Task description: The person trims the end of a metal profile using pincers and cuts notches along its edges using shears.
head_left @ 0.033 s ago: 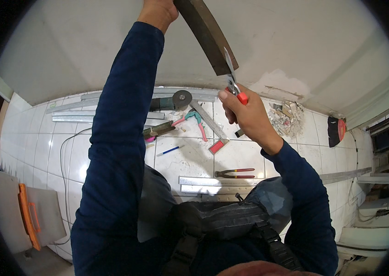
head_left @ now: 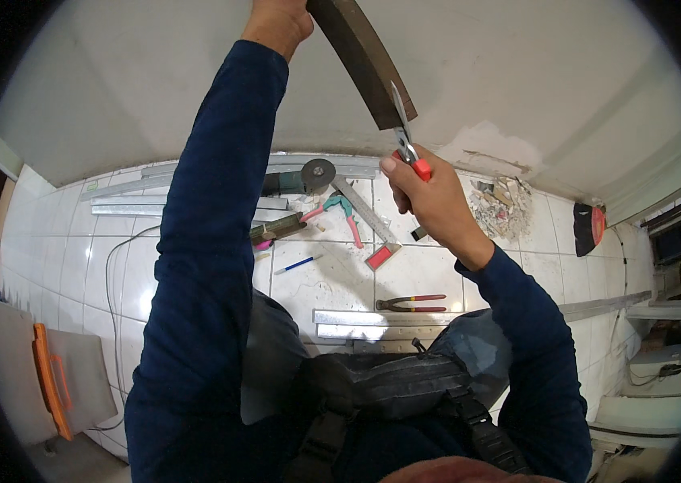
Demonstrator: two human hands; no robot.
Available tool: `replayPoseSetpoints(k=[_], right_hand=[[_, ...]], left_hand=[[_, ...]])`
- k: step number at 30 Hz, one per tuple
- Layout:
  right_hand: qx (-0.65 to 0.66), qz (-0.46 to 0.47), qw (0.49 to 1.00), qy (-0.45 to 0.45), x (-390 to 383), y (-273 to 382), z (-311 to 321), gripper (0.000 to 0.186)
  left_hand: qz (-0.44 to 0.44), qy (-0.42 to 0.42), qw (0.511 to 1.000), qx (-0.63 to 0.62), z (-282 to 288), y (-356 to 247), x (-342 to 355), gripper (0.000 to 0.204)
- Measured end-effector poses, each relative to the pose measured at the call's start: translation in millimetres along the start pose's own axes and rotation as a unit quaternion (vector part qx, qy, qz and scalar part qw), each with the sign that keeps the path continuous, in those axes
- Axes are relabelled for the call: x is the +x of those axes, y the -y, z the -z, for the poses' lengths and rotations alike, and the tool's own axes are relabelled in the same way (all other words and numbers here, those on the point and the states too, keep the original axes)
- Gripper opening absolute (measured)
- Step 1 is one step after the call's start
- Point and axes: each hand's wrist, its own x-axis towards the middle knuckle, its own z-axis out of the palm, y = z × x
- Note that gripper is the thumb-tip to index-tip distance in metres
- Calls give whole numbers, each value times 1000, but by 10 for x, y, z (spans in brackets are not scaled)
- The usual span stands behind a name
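Head view: left hand (head_left: pixel 277 24) is up by the metal profile (head_left: pixel 366 60), fingers out of frame, grip unclear; the profile looks stiff, light, sharp-edged, best held by its flats; snips (head_left: pixel 406 149), clamped in the right hand (head_left: pixel 441 197), overlap its lower end.

Tin snips (head_left: pixel 404 143): silver blades, red grips. Metal profile (head_left: pixel 360 63): dull brown. Sleeves (head_left: pixel 210 189): plain navy. Floor tiles (head_left: pixel 425 270): white, darker grid lines. Pliers (head_left: pixel 347 206): teal, pink. Pincers (head_left: pixel 389 305): red-and-yellow handles. Try square (head_left: pixel 383 256): silver, red inset. Pen (head_left: pixel 298 264): blue.
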Motion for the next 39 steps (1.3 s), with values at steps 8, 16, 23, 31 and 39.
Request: replayPoseSetpoints(k=[8, 16, 23, 31, 39], right_hand=[[9, 22, 1000, 16, -35, -160, 54, 40], [112, 17, 988, 101, -37, 60, 149, 32], [143, 3, 983, 117, -38, 109, 135, 32], [193, 1, 971, 140, -28, 90, 122, 44], [144, 20, 981, 125, -33, 105, 94, 48]], left_hand=[[-72, -49, 991, -104, 149, -89, 113, 53], [-62, 55, 982, -172, 267, -131, 205, 57], [-22, 76, 983, -164, 193, 11, 209, 56], [-3, 32, 986, -166, 234, 166, 206, 57], [7, 119, 969, -216, 502, 255, 352, 59]])
